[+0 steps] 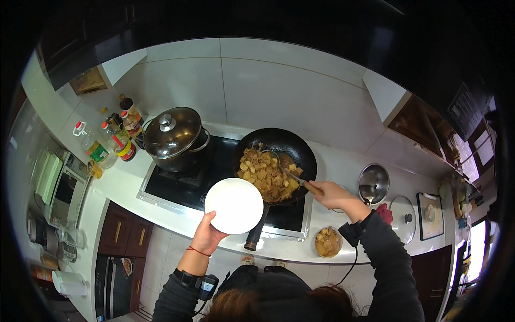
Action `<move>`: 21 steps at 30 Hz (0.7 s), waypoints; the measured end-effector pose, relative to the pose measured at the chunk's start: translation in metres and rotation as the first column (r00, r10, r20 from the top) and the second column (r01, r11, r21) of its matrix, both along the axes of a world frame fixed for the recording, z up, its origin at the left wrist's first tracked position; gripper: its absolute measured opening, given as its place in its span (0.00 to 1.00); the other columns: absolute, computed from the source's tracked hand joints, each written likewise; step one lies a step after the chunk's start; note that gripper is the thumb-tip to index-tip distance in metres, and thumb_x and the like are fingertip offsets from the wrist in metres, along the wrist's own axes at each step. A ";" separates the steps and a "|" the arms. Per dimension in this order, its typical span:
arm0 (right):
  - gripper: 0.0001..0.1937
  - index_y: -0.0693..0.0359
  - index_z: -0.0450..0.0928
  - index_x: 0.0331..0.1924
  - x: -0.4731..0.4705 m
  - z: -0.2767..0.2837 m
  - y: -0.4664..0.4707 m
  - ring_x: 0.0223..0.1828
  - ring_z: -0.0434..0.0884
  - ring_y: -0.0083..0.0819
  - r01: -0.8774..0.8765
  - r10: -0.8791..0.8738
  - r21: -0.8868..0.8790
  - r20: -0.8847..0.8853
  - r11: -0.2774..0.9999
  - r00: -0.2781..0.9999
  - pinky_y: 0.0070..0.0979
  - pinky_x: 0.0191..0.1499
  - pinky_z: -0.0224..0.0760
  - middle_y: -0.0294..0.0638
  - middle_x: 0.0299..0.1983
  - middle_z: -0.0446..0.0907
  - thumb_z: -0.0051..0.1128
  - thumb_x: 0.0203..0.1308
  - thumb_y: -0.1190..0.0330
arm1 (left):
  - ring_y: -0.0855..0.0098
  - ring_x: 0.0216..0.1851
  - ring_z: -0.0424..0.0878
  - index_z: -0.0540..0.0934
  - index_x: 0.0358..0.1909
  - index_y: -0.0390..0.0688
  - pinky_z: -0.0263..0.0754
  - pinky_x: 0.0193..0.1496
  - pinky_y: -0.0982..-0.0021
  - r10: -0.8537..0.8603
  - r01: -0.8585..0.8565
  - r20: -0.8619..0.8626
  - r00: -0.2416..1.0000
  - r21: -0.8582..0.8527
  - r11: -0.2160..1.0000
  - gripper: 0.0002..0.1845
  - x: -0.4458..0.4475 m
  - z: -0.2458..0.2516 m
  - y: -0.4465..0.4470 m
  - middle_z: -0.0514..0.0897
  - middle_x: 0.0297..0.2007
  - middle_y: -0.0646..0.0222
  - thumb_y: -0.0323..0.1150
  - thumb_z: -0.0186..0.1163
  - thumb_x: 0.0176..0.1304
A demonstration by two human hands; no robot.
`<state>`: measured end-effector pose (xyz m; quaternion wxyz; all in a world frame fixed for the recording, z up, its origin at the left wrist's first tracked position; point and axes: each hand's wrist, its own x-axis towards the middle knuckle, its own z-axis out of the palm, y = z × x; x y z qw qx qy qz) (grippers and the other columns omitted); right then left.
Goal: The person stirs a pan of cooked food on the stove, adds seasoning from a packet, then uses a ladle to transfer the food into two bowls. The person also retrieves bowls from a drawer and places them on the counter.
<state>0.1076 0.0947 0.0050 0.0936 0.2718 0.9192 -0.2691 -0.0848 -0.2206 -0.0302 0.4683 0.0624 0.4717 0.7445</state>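
Observation:
My left hand (208, 233) grips the near rim of a plain white bowl or plate (234, 206), held over the front of the cooktop and partly covering the wok's near-left edge. In my right hand (336, 197) is the wooden handle of a metal ladle or turner (297, 177). Its head rests among the food in a black wok (289, 141). Chunks of potato and shredded brown meat or noodles (261, 173) fill the wok's left and near side, with some brown sauce. The wok's handle (255, 233) points towards me over the counter edge.
A lidded pot (173, 141) stands on the left burner of the black cooktop (161, 187). Several sauce and oil bottles (120, 141) are farther left. To the right are a filled bowl (328, 242), a steel bowl (373, 183), a red cloth (385, 213), a glass lid (402, 225) and a cutting board (430, 231).

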 end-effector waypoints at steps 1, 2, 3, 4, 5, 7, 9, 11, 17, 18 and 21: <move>0.29 0.58 0.61 0.66 0.003 0.005 0.008 0.26 0.79 0.33 0.061 -0.049 -0.167 0.076 0.984 0.996 0.30 0.31 0.72 0.45 0.29 0.78 0.51 0.59 0.70 | 0.53 0.60 0.71 0.51 0.68 0.38 0.73 0.58 0.53 0.009 -0.009 0.010 1.000 -0.007 1.000 0.40 0.001 0.000 0.001 0.65 0.62 0.48 0.51 0.49 0.61; 0.29 0.59 0.61 0.66 0.005 0.008 0.015 0.21 0.77 0.29 0.119 -0.075 -0.348 0.137 0.930 0.988 0.27 0.27 0.72 0.42 0.27 0.77 0.51 0.59 0.69 | 0.53 0.60 0.71 0.51 0.68 0.38 0.73 0.57 0.54 0.020 -0.020 0.014 1.000 -0.017 1.000 0.40 0.002 -0.001 0.001 0.65 0.62 0.48 0.51 0.49 0.61; 0.29 0.60 0.61 0.67 0.004 0.007 0.019 0.19 0.75 0.26 0.153 -0.099 -0.409 0.149 0.900 0.984 0.25 0.25 0.69 0.40 0.26 0.76 0.51 0.60 0.69 | 0.53 0.60 0.71 0.51 0.68 0.38 0.74 0.57 0.54 0.035 -0.035 0.012 0.999 -0.026 0.999 0.39 0.003 -0.001 0.003 0.65 0.62 0.48 0.51 0.48 0.61; 0.29 0.60 0.60 0.67 0.002 0.005 0.023 0.17 0.72 0.23 0.170 -0.115 -0.489 0.140 0.855 0.983 0.22 0.22 0.67 0.39 0.26 0.75 0.51 0.60 0.69 | 0.53 0.60 0.71 0.51 0.68 0.38 0.74 0.57 0.55 0.036 -0.035 0.021 0.999 -0.019 0.999 0.39 0.004 -0.002 0.004 0.65 0.62 0.48 0.51 0.48 0.62; 0.29 0.61 0.60 0.67 0.001 0.002 0.027 0.14 0.69 0.20 0.193 -0.138 -0.571 0.139 0.798 0.981 0.20 0.20 0.65 0.37 0.25 0.74 0.50 0.61 0.69 | 0.53 0.60 0.71 0.50 0.68 0.38 0.74 0.57 0.56 0.042 -0.041 0.025 0.999 -0.011 0.999 0.39 0.004 -0.002 0.006 0.65 0.62 0.48 0.51 0.48 0.62; 0.27 0.61 0.60 0.66 0.001 -0.005 0.033 0.15 0.69 0.18 0.213 -0.174 -0.698 0.128 0.683 0.976 0.18 0.19 0.63 0.36 0.24 0.74 0.49 0.62 0.70 | 0.54 0.61 0.70 0.50 0.68 0.38 0.73 0.58 0.56 0.052 -0.052 0.035 0.998 -0.009 0.999 0.38 0.006 -0.002 0.007 0.64 0.62 0.48 0.50 0.47 0.63; 0.26 0.61 0.61 0.66 0.006 -0.012 0.039 0.15 0.69 0.17 0.224 -0.208 -0.792 0.126 0.568 0.970 0.16 0.19 0.61 0.35 0.24 0.74 0.49 0.63 0.70 | 0.55 0.62 0.69 0.50 0.68 0.37 0.70 0.60 0.55 0.060 -0.060 0.046 0.997 -0.018 0.998 0.36 0.007 -0.003 0.009 0.63 0.63 0.49 0.48 0.46 0.65; 0.26 0.61 0.61 0.66 0.013 -0.016 0.042 0.15 0.69 0.16 0.240 -0.243 -0.840 0.134 0.487 0.961 0.15 0.18 0.60 0.34 0.23 0.74 0.48 0.64 0.71 | 0.55 0.61 0.69 0.50 0.67 0.37 0.70 0.60 0.55 0.058 -0.057 0.044 0.997 -0.020 0.998 0.36 0.005 -0.003 0.013 0.64 0.62 0.49 0.49 0.46 0.65; 0.25 0.64 0.60 0.66 0.027 -0.008 0.045 0.14 0.68 0.16 0.185 -0.282 -0.831 0.036 0.524 0.959 0.15 0.18 0.60 0.35 0.23 0.73 0.47 0.65 0.71 | 0.57 0.61 0.70 0.51 0.67 0.38 0.71 0.59 0.56 0.078 -0.076 0.056 0.995 -0.038 0.996 0.38 0.006 -0.001 0.026 0.64 0.62 0.51 0.51 0.49 0.63; 0.25 0.64 0.60 0.66 0.029 -0.004 0.045 0.14 0.67 0.16 0.181 -0.289 -0.826 0.023 0.534 0.957 0.15 0.18 0.60 0.35 0.23 0.73 0.47 0.65 0.71 | 0.57 0.61 0.69 0.51 0.67 0.39 0.71 0.59 0.56 0.075 -0.074 0.054 0.996 -0.024 0.997 0.38 0.006 -0.001 0.028 0.64 0.62 0.51 0.51 0.50 0.63; 0.25 0.64 0.61 0.65 0.036 0.007 0.046 0.14 0.67 0.16 0.188 -0.312 -0.783 -0.008 0.593 0.950 0.14 0.18 0.61 0.36 0.23 0.73 0.47 0.65 0.71 | 0.58 0.62 0.66 0.52 0.67 0.40 0.67 0.61 0.55 0.068 -0.065 0.076 0.995 -0.042 0.997 0.39 0.005 -0.001 0.035 0.62 0.63 0.53 0.51 0.52 0.62</move>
